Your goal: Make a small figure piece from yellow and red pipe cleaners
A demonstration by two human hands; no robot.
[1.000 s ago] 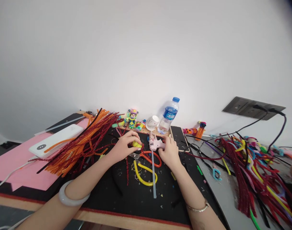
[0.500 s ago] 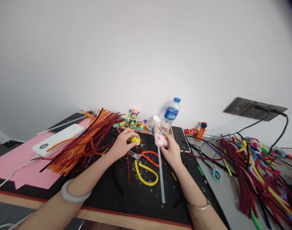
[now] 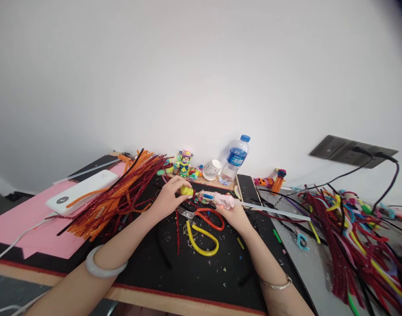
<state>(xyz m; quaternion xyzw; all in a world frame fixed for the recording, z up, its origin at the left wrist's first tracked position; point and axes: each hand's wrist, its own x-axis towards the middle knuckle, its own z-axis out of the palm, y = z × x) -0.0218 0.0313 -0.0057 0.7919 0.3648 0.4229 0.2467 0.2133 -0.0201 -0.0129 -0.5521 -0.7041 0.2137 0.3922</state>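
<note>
My left hand (image 3: 172, 195) is closed on a small yellow fuzzy piece (image 3: 186, 190) with dark red trim at its right side. In my right hand (image 3: 233, 214) is a pink hot glue gun (image 3: 222, 200), its nozzle pointing left, close to the yellow piece; whether they touch I cannot tell. A long translucent glue stick (image 3: 276, 210) juts from the back of the gun to the right. Below both hands lie scissors with one orange and one yellow handle loop (image 3: 205, 252), their blades partly in view.
Bundled orange and dark red pipe cleaners (image 3: 102, 206) lie at left beside a white power bank (image 3: 82, 192) on pink sheets (image 3: 19, 224). Behind stand a small doll (image 3: 184, 164), a paper cup (image 3: 211, 169) and a water bottle (image 3: 234, 160). More pipe cleaners (image 3: 339, 245) pile up at right.
My right hand has turned the glue gun, so its nozzle now points left toward the yellow piece. The glue stick has swung from pointing down to pointing right. My left hand stays nearly still.
</note>
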